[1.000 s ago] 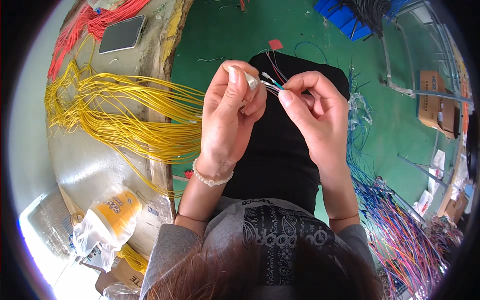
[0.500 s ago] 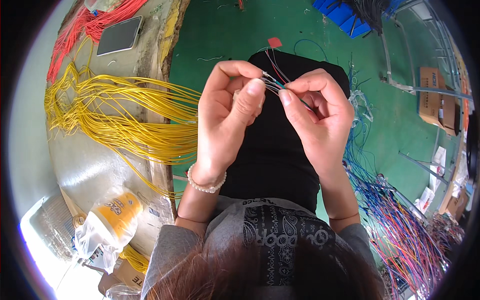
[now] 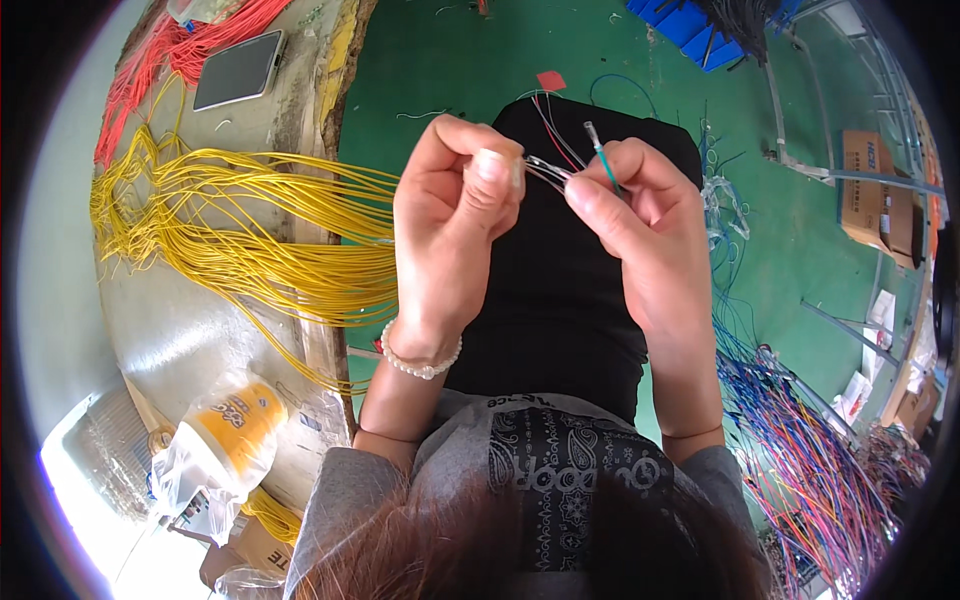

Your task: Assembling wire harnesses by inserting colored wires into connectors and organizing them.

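In front of my lap, my left hand (image 3: pixel 447 225) is closed, its thumb and forefinger pinching the ends of several thin wires (image 3: pixel 546 170). Those wires run across to my right hand (image 3: pixel 652 235), which is also closed on them between thumb and forefinger. A teal wire (image 3: pixel 604 164) stands up out of the right hand's grip, its pale, metal-like tip free and apart from the left fingers. Beyond the hands, thin red and white wires (image 3: pixel 553 124) trail away from the bundle. What lies inside the curled fingers of both hands is hidden.
At left, a worktable (image 3: pixel 200 330) carries long yellow wires (image 3: pixel 290 240), red wires (image 3: pixel 130 85), a phone (image 3: pixel 240 70) and a bagged yellow cup (image 3: pixel 235 430). At right hang many coloured wires (image 3: pixel 800 460); a cardboard box (image 3: pixel 868 190) and blue bins (image 3: pixel 690 30) stand farther off.
The teal wire's tip has come away from the left fingers and now points up above my right hand. My left thumb has drawn back slightly; both hands stay about the same place.
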A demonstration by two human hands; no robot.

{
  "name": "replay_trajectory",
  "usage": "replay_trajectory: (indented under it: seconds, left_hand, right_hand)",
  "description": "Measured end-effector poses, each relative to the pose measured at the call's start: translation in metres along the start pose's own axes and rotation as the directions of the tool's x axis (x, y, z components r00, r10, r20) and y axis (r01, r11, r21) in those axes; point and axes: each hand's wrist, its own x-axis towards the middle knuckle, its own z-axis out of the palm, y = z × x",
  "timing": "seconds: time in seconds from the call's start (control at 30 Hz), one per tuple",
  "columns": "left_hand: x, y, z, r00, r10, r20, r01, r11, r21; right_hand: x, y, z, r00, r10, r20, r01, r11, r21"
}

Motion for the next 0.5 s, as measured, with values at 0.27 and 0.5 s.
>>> replay_trajectory:
  seconds: [0.27, 0.5]
  left_hand:
    - [0.0013, -0.0053, -0.0007, 1.0, 0.015, -0.009, -0.016, 0.994, -0.109]
    - [-0.0005, -0.0023, -0.0001, 0.993, 0.111, -0.035, -0.109, 0.993, 0.041]
  right_hand:
    - [0.0014, 0.0029, 0.0028, 0.999, -0.032, 0.027, 0.034, 0.997, -0.064]
    - [0.0013, -0.0021, 0.0022, 0.997, -0.063, 0.031, 0.068, 0.981, -0.182]
